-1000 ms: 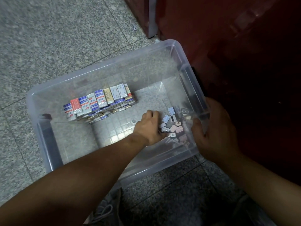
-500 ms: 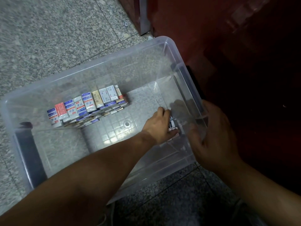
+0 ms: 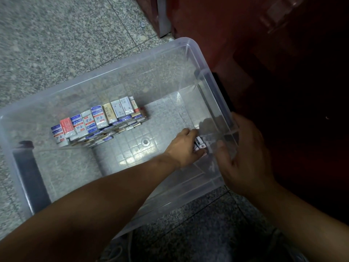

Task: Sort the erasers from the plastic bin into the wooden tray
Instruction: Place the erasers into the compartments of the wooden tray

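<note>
A clear plastic bin (image 3: 117, 76) stands on the floor. A stack of wrapped erasers (image 3: 98, 121) lies in rows by its far left wall. My left hand (image 3: 186, 146) is inside the bin at the near right corner, fingers curled over a heap of small loose erasers (image 3: 200, 143), most of them hidden under the hand. My right hand (image 3: 243, 157) grips the bin's right rim from outside, thumb over the edge. No wooden tray is in view.
Speckled grey stone floor (image 3: 56, 35) lies around the bin. A dark red wooden cabinet (image 3: 264, 44) stands right behind the bin's right side. A shoe (image 3: 120, 250) shows at the bottom edge.
My left hand slid right into the corner and closed over the small erasers, which lay spread out and visible a second ago. The right hand keeps its hold on the rim.
</note>
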Motion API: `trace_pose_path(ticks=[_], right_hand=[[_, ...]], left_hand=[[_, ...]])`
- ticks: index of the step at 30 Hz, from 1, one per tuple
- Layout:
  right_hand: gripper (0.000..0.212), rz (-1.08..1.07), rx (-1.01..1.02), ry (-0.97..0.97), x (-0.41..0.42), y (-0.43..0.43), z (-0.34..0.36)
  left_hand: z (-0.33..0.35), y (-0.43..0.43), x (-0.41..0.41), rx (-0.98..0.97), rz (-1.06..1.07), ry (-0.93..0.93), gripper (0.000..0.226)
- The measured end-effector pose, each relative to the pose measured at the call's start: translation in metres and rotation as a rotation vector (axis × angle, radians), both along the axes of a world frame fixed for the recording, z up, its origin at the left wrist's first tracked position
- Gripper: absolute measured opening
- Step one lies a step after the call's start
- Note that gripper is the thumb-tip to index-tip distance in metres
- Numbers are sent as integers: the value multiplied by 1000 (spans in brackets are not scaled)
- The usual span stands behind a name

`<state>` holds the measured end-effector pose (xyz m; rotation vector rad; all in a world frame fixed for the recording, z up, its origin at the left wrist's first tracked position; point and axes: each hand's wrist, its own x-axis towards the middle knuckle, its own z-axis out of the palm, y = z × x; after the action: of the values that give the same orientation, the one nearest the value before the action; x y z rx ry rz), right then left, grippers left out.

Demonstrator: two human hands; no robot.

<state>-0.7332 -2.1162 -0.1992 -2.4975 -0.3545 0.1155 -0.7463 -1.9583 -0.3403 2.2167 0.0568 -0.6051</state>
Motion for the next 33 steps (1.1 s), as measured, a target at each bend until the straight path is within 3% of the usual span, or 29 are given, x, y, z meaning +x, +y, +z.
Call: trace_pose_path(ticks=[8,13,25,33], right_hand=[[66,-32,8,36,-2,1,2],[68,-14,15,43,-1,1,3],[72,-36,7,64,-2,3,3],[69,-27,25,48,0,4,6]], left_hand=[[8,-5,2,-138,27,136,34],[6,-10,1,-171,96,160,7],[12,-8,-1,-179,42,205,16],[24,-4,0,-324,210,244,21]])
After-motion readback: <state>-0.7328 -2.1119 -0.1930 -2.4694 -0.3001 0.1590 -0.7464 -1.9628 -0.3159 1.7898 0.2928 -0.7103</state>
